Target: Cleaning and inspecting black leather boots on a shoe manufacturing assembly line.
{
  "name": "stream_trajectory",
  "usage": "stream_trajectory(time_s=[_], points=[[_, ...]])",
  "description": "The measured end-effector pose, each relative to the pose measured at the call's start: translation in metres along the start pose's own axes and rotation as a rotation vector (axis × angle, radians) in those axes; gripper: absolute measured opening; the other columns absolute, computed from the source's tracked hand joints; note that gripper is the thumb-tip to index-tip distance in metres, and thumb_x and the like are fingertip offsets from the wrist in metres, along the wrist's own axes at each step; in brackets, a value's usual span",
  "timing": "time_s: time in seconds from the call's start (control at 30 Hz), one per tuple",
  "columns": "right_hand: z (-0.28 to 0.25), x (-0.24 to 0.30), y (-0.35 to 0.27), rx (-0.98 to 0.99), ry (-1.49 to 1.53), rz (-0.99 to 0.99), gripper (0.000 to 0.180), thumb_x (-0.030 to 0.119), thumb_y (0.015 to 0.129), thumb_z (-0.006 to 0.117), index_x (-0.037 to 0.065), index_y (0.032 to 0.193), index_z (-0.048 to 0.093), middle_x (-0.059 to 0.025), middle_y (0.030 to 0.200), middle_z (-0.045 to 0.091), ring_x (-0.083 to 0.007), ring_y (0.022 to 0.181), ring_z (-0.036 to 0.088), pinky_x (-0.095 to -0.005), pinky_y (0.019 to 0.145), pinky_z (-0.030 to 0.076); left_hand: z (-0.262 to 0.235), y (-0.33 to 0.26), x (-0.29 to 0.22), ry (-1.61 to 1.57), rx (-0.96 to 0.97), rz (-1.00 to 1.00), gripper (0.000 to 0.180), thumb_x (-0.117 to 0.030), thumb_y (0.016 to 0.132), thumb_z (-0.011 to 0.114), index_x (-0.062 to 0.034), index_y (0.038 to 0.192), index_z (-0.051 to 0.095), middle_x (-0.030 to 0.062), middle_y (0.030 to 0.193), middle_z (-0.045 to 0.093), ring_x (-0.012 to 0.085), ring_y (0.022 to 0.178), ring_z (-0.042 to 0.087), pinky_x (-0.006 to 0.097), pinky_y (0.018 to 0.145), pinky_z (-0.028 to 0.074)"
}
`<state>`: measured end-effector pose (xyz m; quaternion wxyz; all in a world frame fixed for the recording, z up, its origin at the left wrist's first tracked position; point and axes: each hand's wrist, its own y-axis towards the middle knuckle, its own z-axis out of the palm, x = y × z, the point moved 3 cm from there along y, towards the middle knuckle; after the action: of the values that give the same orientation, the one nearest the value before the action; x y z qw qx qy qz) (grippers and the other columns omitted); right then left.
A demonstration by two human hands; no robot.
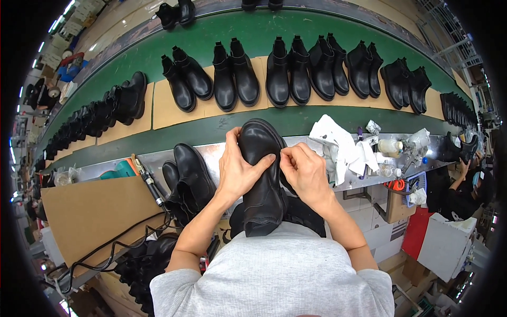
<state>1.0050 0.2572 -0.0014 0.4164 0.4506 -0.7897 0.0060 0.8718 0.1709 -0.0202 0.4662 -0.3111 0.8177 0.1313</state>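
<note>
So, black ankle boot (pixel 262 179) held upright against the chest, toe up, right at the near edge of the steel bench (pixel 211 154). Left hand (pixel 238 168) wrapped around the boot's left side, fingers curled across the upper and gripping it. Right hand (pixel 303 171) on the boot's right edge, thumb and forefinger pinched narrow on something too small to make out. Packaging-wise: big flat brown cardboard sheet (pixel 97 214) lying left of the boot, plain, with a black cable running over its lower part; small white plastic bottle (pixel 390 146) well to the right of the boot, label too blurry to describe; brown cardboard box (pixel 397 206) and red panel (pixel 417 232) lower right of it. Just left of the boot, another black boot (pixel 193 177) sitting on the bench, with a black-handled tool (pixel 150 185) and a teal object (pixel 120 170) further left. Crumpled white cloths (pixel 340 148) just right of the boot. Beyond the boot, green conveyor belt (pixel 211 39) carrying tan cardboard pads (pixel 169 108) with pairs of black boots (pixel 288 74) in a row. Another person's hand (pixel 465 168) far right of the boot.
</note>
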Motion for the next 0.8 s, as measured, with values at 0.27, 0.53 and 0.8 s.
stream_trajectory(time_s=[0.27,0.53,0.8], points=[[0.003,-0.002,0.005,0.008,-0.13,0.088,0.013,-0.001,0.067,0.063,-0.002,0.073,0.051,-0.0142,0.068,0.053,-0.0311,0.059,0.057,-0.0388,0.052,0.047,0.0,-0.003,-0.016,0.074,-0.026,0.053,0.074,-0.028,0.067,0.076,0.0015,0.12,0.034,0.0235,0.112,0.051,0.0401,0.092,0.059,0.043,0.078,0.048],[-0.057,-0.084,0.006,-0.367,-0.075,0.449,0.003,0.002,0.074,0.055,0.0,0.074,0.052,-0.0076,0.061,0.052,-0.0134,0.053,0.047,-0.0293,0.047,0.039,-0.009,-0.003,-0.002,0.0,-0.01,-0.041,0.074,-0.028,0.068,0.075,0.0025,0.121,0.034,0.0236,0.112,0.053,0.0366,0.097,0.059,0.039,0.084,0.047],[-0.028,-0.088,-0.027,-0.131,0.212,0.538,0.014,0.004,0.083,0.041,-0.001,0.074,0.051,-0.0031,0.058,0.046,-0.0077,0.054,0.042,-0.0262,0.048,0.035,0.005,0.01,0.058,-0.698,0.162,-0.168,0.072,-0.014,0.071,0.076,0.003,0.125,0.031,0.0134,0.112,0.045,0.02,0.105,0.048,0.028,0.088,0.044]])
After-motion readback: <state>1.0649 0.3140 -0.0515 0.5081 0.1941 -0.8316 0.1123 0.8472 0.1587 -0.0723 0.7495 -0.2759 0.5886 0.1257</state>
